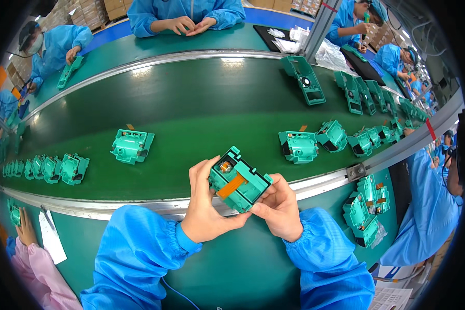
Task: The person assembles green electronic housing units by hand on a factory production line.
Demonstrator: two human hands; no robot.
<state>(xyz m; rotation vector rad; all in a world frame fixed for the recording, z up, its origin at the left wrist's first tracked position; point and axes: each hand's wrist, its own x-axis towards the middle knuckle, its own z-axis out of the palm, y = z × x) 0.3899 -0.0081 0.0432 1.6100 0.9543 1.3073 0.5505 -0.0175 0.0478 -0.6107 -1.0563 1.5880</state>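
Note:
Between my two hands is a green plastic housing [249, 187], held tilted above the near rail of the conveyor. An orange flat ribbon cable [231, 186] lies across its open side, and a small round copper-coloured part sits near its upper left corner. My left hand [204, 199] grips the housing's left side and lower edge, thumb underneath. My right hand [280, 209] pinches its lower right corner with thumb and fingers. Similar green housings rest on the belt beyond, one to the left [132, 146] and one to the right [298, 146].
A green conveyor belt [191, 103] runs across, with a metal rail [139, 207] on my side. Several more housings line it at both ends. Green covers [304, 82] lie at the far right. More housings [364, 212] stand on my bench. Co-workers sit opposite and on both sides.

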